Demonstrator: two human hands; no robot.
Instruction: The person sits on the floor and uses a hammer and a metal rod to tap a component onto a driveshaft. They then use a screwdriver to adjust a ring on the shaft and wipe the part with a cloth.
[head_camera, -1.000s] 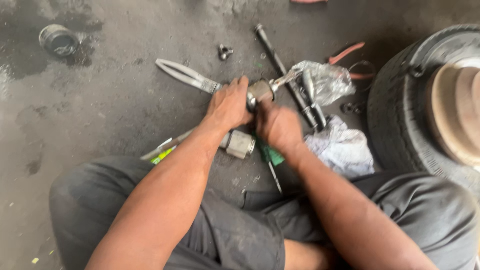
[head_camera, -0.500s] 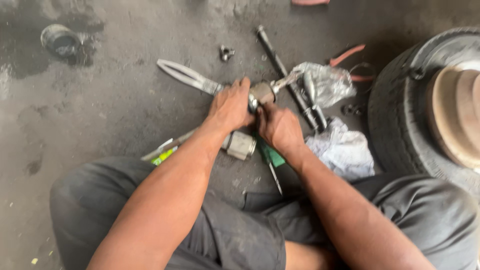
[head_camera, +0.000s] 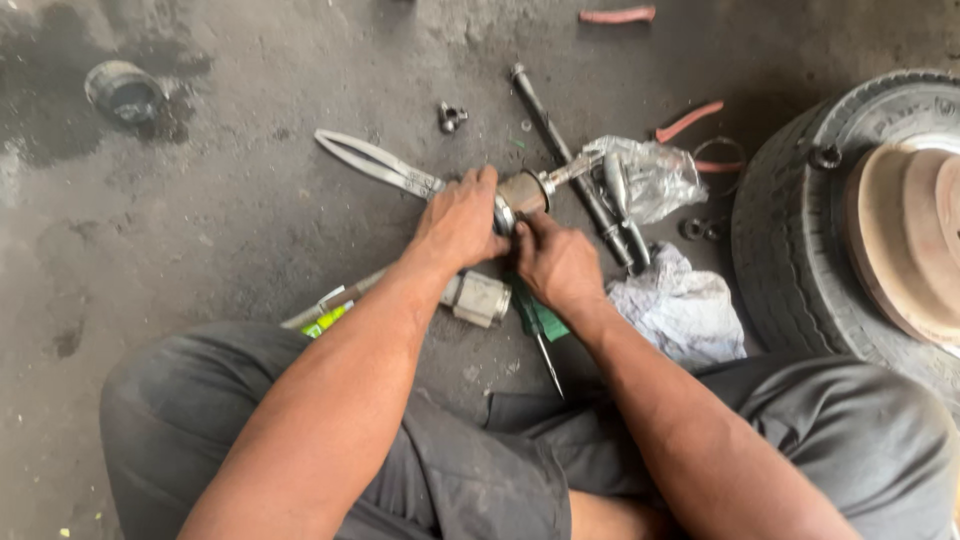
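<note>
Gripping a brown cylindrical metal part (head_camera: 524, 192) low over the floor (head_camera: 200, 230), the left hand (head_camera: 460, 222) closes its grip on one end, and the right hand (head_camera: 556, 264) pinches it from below. Both forearms reach forward over bent knees. Long pliers (head_camera: 375, 163), a green-handled screwdriver (head_camera: 538, 325), a rag (head_camera: 680, 305) and a tyre (head_camera: 800, 240) surround them.

We see the long metal pliers (head_camera: 375, 165) left of the rubber tyre (head_camera: 790, 250) (crumpled cloth rag (head_camera: 680, 305) between).
</note>
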